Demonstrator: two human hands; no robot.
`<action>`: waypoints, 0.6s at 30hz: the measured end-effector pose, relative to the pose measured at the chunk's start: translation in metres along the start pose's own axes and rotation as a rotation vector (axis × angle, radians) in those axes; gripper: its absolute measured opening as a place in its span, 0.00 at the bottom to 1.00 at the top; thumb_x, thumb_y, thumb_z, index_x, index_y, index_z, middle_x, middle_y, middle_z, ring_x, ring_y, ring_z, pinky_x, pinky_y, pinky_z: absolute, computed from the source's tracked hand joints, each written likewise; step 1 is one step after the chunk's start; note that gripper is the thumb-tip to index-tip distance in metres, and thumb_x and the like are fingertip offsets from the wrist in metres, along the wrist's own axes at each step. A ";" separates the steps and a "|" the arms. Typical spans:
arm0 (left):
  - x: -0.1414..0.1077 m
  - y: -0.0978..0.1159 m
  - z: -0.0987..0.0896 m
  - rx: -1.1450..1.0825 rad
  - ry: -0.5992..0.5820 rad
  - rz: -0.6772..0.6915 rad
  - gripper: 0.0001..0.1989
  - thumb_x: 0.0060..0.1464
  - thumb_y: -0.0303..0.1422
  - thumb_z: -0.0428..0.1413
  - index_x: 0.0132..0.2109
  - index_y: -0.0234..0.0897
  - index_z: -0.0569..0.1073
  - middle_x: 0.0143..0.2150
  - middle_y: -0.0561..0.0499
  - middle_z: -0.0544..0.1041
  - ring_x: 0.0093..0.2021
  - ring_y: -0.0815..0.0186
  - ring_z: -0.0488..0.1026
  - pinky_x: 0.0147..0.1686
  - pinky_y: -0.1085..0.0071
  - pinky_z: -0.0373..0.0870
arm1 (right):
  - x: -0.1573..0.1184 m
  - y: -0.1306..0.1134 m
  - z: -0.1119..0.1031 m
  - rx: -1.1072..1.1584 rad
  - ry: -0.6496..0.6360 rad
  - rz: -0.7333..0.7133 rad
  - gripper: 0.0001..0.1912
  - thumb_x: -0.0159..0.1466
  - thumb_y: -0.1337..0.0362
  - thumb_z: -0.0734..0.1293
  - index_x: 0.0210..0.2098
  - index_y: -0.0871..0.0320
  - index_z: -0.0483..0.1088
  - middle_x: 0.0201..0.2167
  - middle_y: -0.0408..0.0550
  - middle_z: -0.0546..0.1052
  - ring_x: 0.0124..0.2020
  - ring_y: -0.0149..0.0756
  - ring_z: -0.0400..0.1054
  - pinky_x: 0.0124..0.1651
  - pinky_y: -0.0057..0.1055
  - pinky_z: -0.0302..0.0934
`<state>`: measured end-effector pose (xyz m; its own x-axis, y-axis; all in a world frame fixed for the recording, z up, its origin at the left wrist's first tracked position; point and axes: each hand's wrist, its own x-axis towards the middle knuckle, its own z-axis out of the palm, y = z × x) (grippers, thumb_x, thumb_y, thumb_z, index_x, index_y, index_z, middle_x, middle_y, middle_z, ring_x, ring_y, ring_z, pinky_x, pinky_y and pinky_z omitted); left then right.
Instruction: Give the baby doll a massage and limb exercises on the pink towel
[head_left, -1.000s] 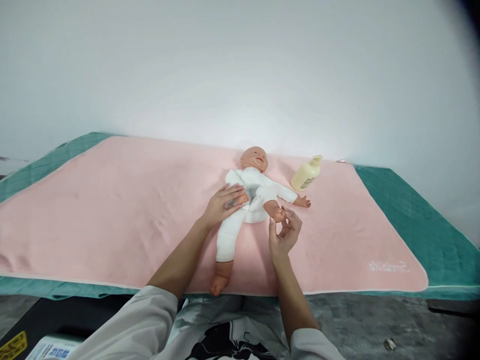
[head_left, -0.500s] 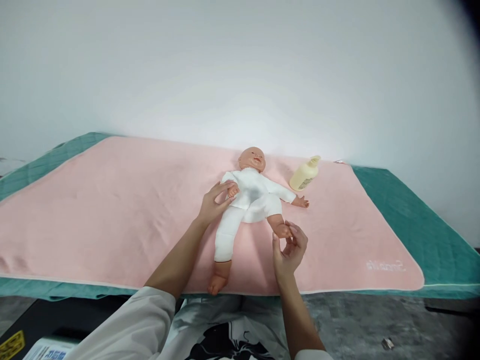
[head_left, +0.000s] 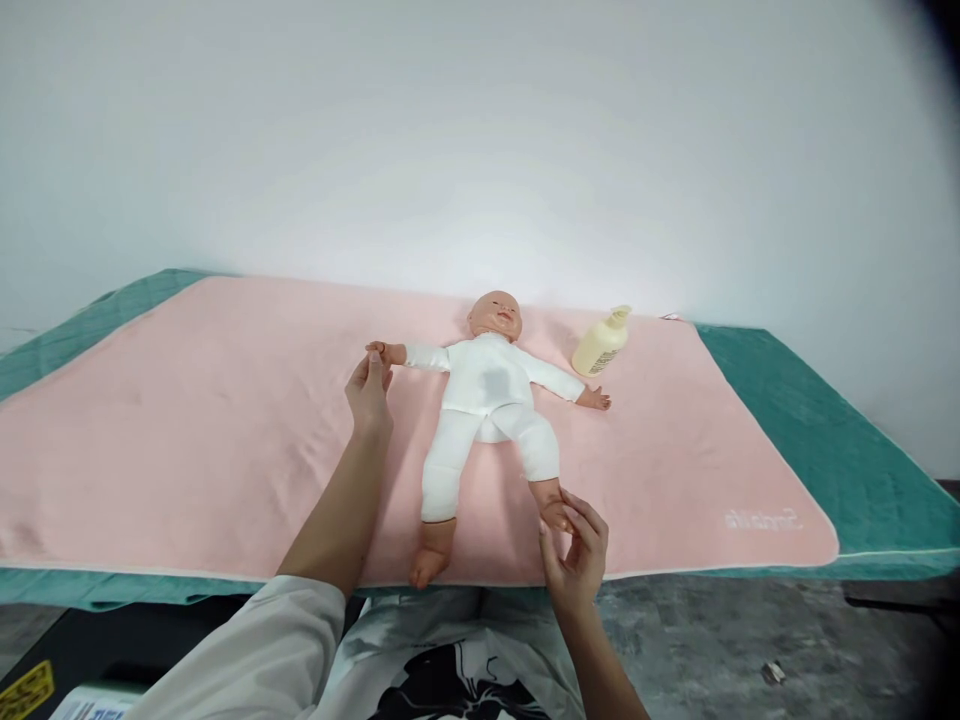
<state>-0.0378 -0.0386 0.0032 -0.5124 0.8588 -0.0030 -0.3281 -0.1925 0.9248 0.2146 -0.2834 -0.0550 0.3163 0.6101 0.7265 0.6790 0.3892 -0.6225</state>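
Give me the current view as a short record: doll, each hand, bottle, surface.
Doll: on its back, arms spread, white body with a grey patch on the torso
Left hand: holds the doll by one hand
Right hand: thumb and fingers around one foot
Bottle: pale yellow, near the doll's other arm
Surface: pink mat over green cover

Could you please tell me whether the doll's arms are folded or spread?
Spread: the doll has both arms extended to opposite sides; the person's left hand holds one outstretched.
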 end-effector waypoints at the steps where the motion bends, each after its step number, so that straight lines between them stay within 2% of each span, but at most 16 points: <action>1: 0.003 -0.002 -0.002 -0.022 0.032 -0.053 0.16 0.58 0.44 0.59 0.46 0.38 0.77 0.52 0.44 0.77 0.54 0.61 0.76 0.55 0.66 0.71 | -0.004 0.000 -0.001 -0.007 -0.007 0.009 0.23 0.60 0.72 0.69 0.53 0.52 0.65 0.50 0.54 0.70 0.53 0.45 0.71 0.47 0.49 0.74; 4: 0.013 -0.009 -0.008 -0.095 0.106 -0.197 0.12 0.59 0.42 0.58 0.44 0.39 0.76 0.52 0.44 0.77 0.52 0.61 0.77 0.51 0.67 0.74 | -0.017 -0.001 -0.003 -0.019 -0.024 0.028 0.20 0.61 0.72 0.68 0.51 0.53 0.67 0.49 0.53 0.71 0.52 0.45 0.72 0.47 0.48 0.75; 7: 0.022 -0.016 -0.012 -0.154 0.191 -0.304 0.09 0.62 0.38 0.55 0.43 0.38 0.74 0.47 0.43 0.77 0.48 0.62 0.78 0.48 0.66 0.77 | -0.028 -0.004 -0.004 -0.024 -0.038 0.028 0.19 0.61 0.73 0.67 0.51 0.53 0.68 0.48 0.53 0.72 0.52 0.44 0.73 0.46 0.46 0.76; 10: 0.027 -0.020 -0.012 -0.243 0.243 -0.350 0.06 0.63 0.34 0.53 0.41 0.37 0.71 0.41 0.43 0.76 0.46 0.63 0.78 0.47 0.66 0.79 | -0.038 -0.005 -0.005 -0.040 -0.056 0.016 0.19 0.62 0.73 0.67 0.51 0.52 0.68 0.48 0.53 0.72 0.52 0.43 0.73 0.45 0.45 0.77; 13: 0.027 -0.020 -0.012 -0.286 0.268 -0.384 0.06 0.63 0.34 0.52 0.41 0.36 0.70 0.41 0.44 0.75 0.45 0.64 0.77 0.47 0.68 0.78 | -0.045 -0.005 -0.005 -0.076 -0.062 0.017 0.18 0.63 0.73 0.66 0.51 0.52 0.69 0.47 0.53 0.73 0.51 0.44 0.73 0.43 0.44 0.77; 18: 0.027 -0.019 -0.014 -0.275 0.239 -0.414 0.07 0.64 0.36 0.51 0.39 0.38 0.69 0.43 0.44 0.75 0.48 0.63 0.76 0.47 0.68 0.78 | -0.051 -0.005 0.001 -0.092 -0.056 0.031 0.17 0.62 0.71 0.67 0.50 0.52 0.70 0.46 0.53 0.74 0.49 0.44 0.74 0.43 0.45 0.77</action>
<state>-0.0562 -0.0186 -0.0193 -0.4520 0.7633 -0.4616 -0.7195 -0.0061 0.6945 0.1943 -0.3161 -0.0895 0.3027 0.6593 0.6883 0.7282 0.3059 -0.6133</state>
